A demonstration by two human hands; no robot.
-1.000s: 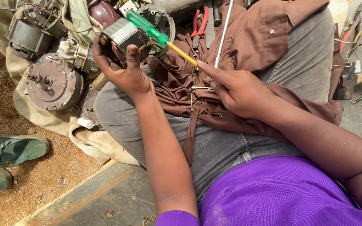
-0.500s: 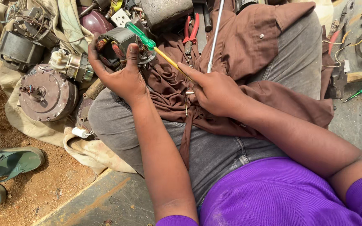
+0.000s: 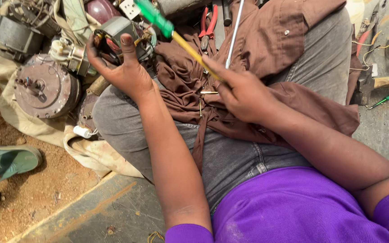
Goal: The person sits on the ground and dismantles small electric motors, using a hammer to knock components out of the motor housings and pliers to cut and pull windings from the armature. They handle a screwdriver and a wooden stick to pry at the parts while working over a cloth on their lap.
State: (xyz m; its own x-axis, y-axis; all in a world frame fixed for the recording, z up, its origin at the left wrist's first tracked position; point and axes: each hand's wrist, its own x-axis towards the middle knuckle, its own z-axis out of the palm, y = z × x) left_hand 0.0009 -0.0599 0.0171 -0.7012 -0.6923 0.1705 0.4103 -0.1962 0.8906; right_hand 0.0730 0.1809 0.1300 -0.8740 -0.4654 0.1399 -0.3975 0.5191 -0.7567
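My left hand (image 3: 124,67) grips a small grey electric motor core with copper windings (image 3: 115,38), thumb up along its side. My right hand (image 3: 241,92) holds a tool with a green handle and a yellow shaft (image 3: 174,36) by the shaft end; the green handle points up and left, above the motor. A thin shiny metal rod (image 3: 234,33) stands up from behind my right hand. Both hands are over a crumpled brown cloth (image 3: 266,58) on my lap, where small brass screws (image 3: 208,93) lie.
A round rusty motor housing (image 3: 46,92) and other motor parts (image 3: 16,33) lie on a beige cloth at left. Red-handled pliers (image 3: 208,24) lie at the top. A hammer (image 3: 383,82), a small green screwdriver (image 3: 388,96) and wires sit at right. Green sandals (image 3: 3,162) rest on sandy ground.
The view has drawn closer. The green-handled tool has swung upward and now sits above the motor core, rather than against it. My left hand still grips the motor.
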